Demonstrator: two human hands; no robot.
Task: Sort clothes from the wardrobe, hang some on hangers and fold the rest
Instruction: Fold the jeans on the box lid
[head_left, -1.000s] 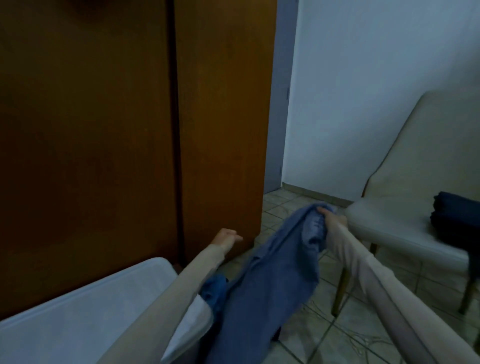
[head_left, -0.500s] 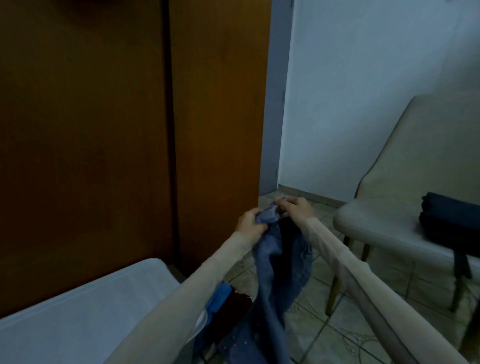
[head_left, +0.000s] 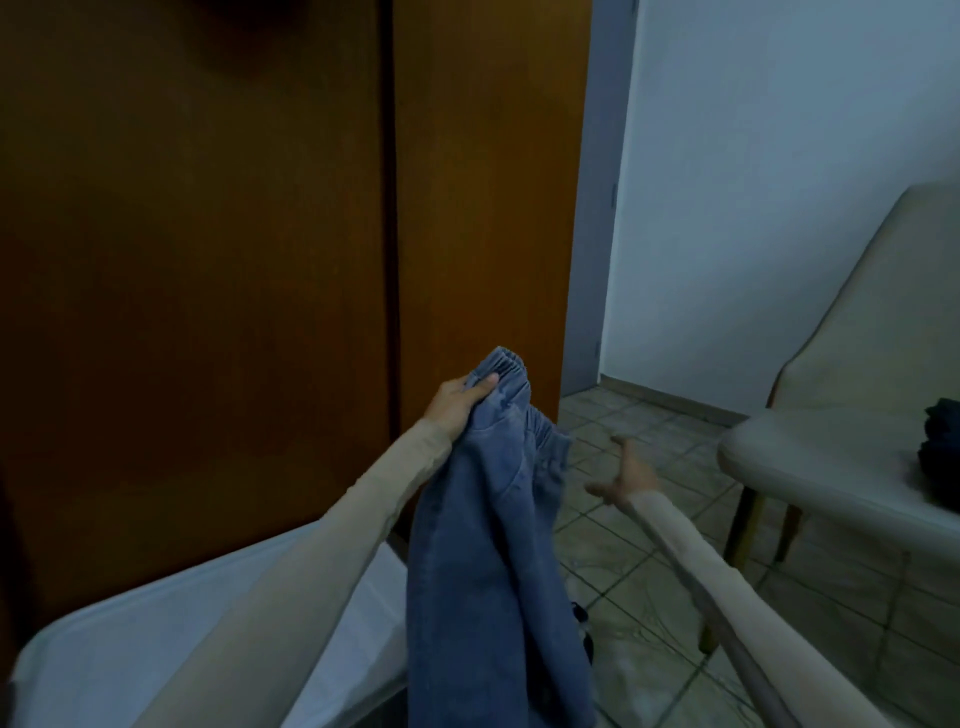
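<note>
A brown wooden wardrobe (head_left: 270, 260) with closed doors fills the left and centre of the head view; a pale wall (head_left: 769, 208) stands to its right above a tiled floor (head_left: 649, 597). A white padded surface (head_left: 171, 639), possibly a bed or a seat, occupies the lower left corner. A beige chair (head_left: 857, 364) stands at the right edge, and a dark folded garment (head_left: 941, 447) lies on its seat at the right edge of the seat, partly cut off by the frame. A pair of blue jeans (head_left: 488, 561) with an elastic waistband hangs in front of the wardrobe, beside the right edge of the white padded surface, with its lower part below the frame. The left hand (head_left: 460, 402) grips the waistband at its upper left corner, thumb over the fabric. The right hand (head_left: 626, 475) is apart from the jeans, fingers spread and relaxed, holding nothing, above the floor between the jeans and the chair. Both forearms wear beige sleeves.
</note>
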